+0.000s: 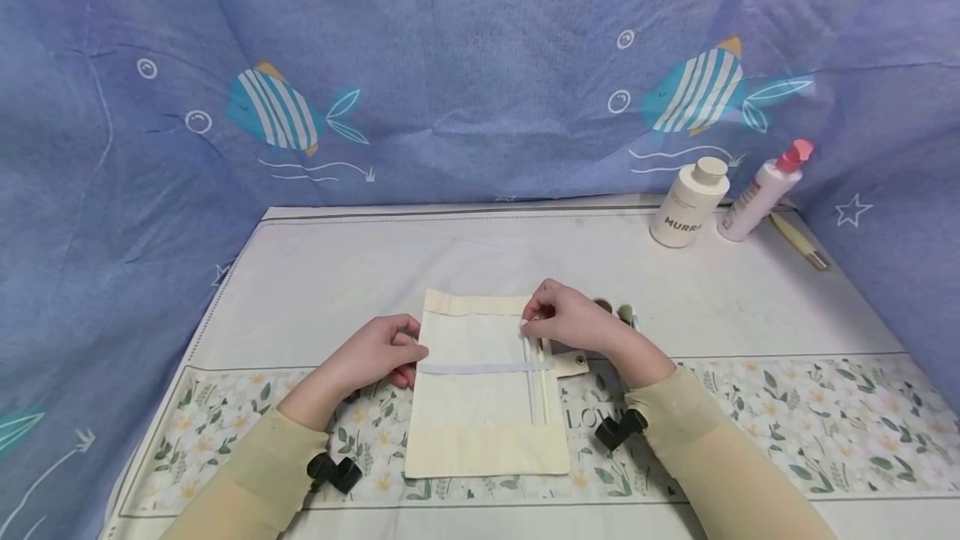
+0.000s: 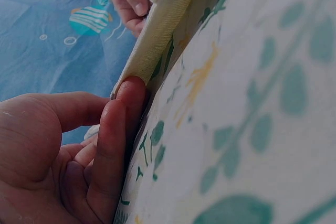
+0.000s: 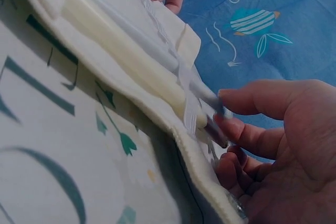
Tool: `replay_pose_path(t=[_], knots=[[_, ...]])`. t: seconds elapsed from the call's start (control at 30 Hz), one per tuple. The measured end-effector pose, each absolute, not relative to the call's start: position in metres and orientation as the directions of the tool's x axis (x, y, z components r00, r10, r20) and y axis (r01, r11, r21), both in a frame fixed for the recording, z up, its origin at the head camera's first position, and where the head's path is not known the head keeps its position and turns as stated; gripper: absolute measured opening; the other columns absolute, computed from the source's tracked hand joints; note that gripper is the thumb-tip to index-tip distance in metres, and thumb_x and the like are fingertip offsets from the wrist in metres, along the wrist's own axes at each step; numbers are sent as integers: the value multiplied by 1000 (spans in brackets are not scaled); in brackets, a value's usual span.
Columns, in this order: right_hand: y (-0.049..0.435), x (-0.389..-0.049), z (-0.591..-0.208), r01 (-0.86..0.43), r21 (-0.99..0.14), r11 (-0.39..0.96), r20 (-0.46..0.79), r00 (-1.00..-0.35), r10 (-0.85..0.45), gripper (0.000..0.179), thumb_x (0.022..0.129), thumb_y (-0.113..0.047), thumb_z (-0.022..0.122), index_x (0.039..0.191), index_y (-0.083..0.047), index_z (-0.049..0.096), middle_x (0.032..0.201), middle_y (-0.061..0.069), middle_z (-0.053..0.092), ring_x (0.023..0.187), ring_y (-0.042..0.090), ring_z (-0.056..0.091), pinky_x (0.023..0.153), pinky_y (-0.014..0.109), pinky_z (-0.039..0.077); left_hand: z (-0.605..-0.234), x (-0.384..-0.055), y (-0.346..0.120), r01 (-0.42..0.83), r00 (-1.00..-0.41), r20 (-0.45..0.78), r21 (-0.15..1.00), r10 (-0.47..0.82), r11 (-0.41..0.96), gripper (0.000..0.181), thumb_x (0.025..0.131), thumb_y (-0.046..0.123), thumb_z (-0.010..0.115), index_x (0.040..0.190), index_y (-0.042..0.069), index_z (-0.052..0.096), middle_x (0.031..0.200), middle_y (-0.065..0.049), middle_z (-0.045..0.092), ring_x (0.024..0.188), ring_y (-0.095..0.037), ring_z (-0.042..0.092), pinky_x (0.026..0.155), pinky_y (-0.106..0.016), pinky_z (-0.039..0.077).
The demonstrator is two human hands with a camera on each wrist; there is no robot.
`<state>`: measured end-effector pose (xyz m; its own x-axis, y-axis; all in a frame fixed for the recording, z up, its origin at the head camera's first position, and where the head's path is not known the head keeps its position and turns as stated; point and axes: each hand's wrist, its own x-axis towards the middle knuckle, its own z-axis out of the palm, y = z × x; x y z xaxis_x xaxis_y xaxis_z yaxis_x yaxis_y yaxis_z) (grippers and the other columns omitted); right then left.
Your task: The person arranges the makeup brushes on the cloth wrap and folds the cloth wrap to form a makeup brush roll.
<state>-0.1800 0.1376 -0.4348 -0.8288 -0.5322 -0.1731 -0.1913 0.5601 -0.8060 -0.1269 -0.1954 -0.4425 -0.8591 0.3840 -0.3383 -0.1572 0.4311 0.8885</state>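
Note:
A cream cloth brush pouch (image 1: 465, 407) lies unfolded on the table, a pale elastic band (image 1: 472, 369) across its middle. My left hand (image 1: 378, 350) pinches its left edge; the left wrist view shows thumb and fingertips on either side of the cloth. Along the pouch's right side, two slim makeup brushes run under the band: one with a pale blue-grey handle (image 3: 136, 38), one with a cream handle (image 3: 121, 51). The right hand (image 1: 573, 319) pinches the upper end of the blue-grey one between thumb and forefinger. Its bristles are hidden or blurred.
More brushes (image 1: 625, 312) lie just beyond my right wrist. Farther back stand a white bottle (image 1: 678, 211) and a pink-topped pump bottle (image 1: 757, 202), beside a cream-handled brush (image 1: 798, 240). A snap tab (image 1: 573, 362) sticks out from the pouch's right edge. Blue curtains (image 1: 465, 65) enclose the table.

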Motion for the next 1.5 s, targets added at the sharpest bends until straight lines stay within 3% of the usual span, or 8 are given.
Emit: replay_pose_path(t=[0.23,0.43,0.67,0.77,0.93,1.27,1.5], knots=[[141,-183,-434,-138,-843,520,-159,-859,-486,18,101,-23,65,109,-8,63,97,6,64,86,20,58,77,34,50,-443,-127,-195,-155,-858,-339,887,386,434,28,101,12,64,119,-5,52,71,-6,69,59,-16,67,58,-31,62],[151,-185,-419,-108,-883,456,-120,-889,-442,27,101,-13,62,121,4,58,95,15,65,78,24,62,72,39,56,-443,-127,-195,-157,-858,-340,888,385,433,29,101,13,65,120,-5,52,70,-7,68,59,-17,68,58,-31,62],[180,-185,-402,-66,-864,500,-145,-917,-372,16,100,-15,63,105,0,62,77,8,58,67,21,56,58,32,49,-441,-125,-198,-156,-859,-339,888,385,433,29,101,13,65,119,-5,52,71,-7,68,59,-18,68,58,-32,62],[193,-180,-399,-26,-869,495,-178,-915,-362,16,101,-14,62,103,1,62,72,6,56,65,20,55,57,34,50,-441,-126,-198,-153,-858,-338,887,388,436,30,101,13,65,120,-5,51,70,-7,68,60,-18,68,58,-31,61],[208,-172,-395,-3,-871,492,-203,-908,-365,19,101,-14,62,105,5,60,74,10,58,67,21,58,61,38,54,-442,-127,-197,-149,-857,-335,889,392,434,30,101,13,64,121,-5,51,71,-7,68,60,-18,68,58,-32,62],[236,-162,-403,-4,-851,525,-201,-922,-332,19,102,-13,62,107,5,61,75,9,59,70,20,61,66,35,55,-441,-128,-198,-156,-856,-339,888,390,432,30,101,14,65,120,-5,51,71,-7,68,60,-18,68,59,-33,62],[255,-155,-408,-10,-783,623,-225,-928,-298,14,99,-8,61,106,4,63,74,7,60,67,17,57,60,32,51,-441,-128,-197,-160,-853,-343,890,394,428,31,101,14,65,122,-5,51,70,-7,68,60,-18,68,59,-33,62]])
